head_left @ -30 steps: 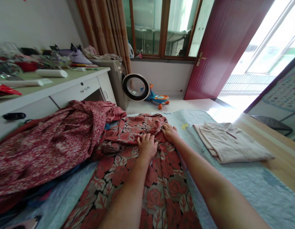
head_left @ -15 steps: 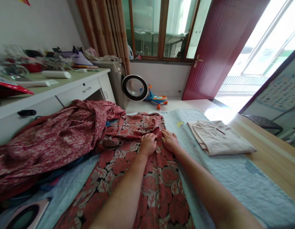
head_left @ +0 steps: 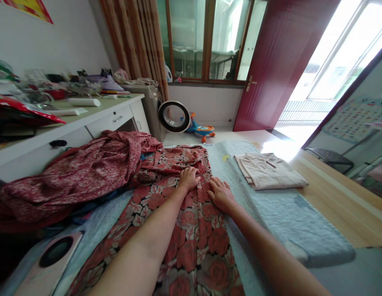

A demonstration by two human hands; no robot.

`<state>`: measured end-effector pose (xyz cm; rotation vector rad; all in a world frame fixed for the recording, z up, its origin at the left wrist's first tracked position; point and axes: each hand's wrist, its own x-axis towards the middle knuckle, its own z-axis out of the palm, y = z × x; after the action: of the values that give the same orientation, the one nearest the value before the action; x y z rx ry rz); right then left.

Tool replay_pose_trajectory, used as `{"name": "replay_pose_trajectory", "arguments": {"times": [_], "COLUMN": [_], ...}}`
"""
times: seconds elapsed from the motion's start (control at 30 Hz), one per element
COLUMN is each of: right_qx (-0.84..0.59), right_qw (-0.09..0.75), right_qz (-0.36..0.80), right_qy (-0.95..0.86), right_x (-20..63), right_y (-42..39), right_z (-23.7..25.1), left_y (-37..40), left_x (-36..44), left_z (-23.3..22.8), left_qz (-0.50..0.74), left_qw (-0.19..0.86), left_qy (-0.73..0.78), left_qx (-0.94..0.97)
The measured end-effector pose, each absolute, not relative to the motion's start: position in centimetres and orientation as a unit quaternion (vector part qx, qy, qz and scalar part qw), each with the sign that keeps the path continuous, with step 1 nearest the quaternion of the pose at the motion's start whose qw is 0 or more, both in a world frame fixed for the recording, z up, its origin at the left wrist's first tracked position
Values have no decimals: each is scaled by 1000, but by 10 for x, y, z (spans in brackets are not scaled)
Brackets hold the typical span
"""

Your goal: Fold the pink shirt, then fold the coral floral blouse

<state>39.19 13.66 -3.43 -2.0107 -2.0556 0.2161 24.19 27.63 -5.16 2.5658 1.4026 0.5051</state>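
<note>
A red rose-print garment [head_left: 191,242] with grey-beige leaves lies spread flat along the pale blue quilt, running from the near edge toward the far end, where its upper part bunches into folds; its left side meets the heap of speckled red cloth

Folded beige garment [head_left: 269,171] on the blue quilt [head_left: 280,218], perhaps a shirt
</note>
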Motion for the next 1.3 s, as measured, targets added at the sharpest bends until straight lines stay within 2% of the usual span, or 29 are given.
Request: {"name": "replay_pose_trajectory", "arguments": {"times": [0.17,0.3,0.5,0.77,1.1,1.3], "right_qx": [-644,-643,-640,-624,-612,-599], "right_qw": [130,135,131,142,142,136], "right_qz": [80,81,95,121,129,115], "right_qy": [-750,-750,-751,-758,-767,-781], "right_x": [383,377,372,366,372,376], "right_y": [110,90,53,-7,-43,-53], "right_z": [-30,-29,-27,-23,-31,-37], "left_y": [270,230,179,158,80,50], "left_x": [240,239,232,225,182,164], "left_z": [-33,-25,-41,-34,-26,-36], "left_qz": [168,207,126,119,99,115], "left_qw": [81,40,57,49,92,134], "left_qy": [463,420,353,358,345,353], "left_qx": [866,883,925,925,929,919]}}
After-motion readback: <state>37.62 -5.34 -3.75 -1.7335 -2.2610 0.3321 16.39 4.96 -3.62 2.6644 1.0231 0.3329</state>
